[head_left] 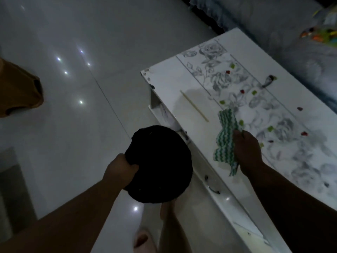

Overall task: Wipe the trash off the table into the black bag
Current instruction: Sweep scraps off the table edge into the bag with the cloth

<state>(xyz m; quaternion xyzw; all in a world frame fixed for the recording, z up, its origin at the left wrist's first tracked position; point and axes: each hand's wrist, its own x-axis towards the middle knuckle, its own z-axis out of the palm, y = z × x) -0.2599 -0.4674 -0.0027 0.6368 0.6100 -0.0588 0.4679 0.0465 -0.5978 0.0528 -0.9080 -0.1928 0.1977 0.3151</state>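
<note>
Wiping barely begun: the right hand (247,148) presses a green-striped cloth (226,141) on the table (169,88); the left hand (121,168) grips the black bag (160,165) open just below the near edge; coloured scraps (253,92) and a stick (194,106) remain unswept.

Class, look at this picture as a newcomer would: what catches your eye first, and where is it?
First, the black bag, held open by the left hand below the table edge. Next, the green-striped cloth under the right hand on the tabletop. Small green and red scraps lie scattered beyond it.
</note>
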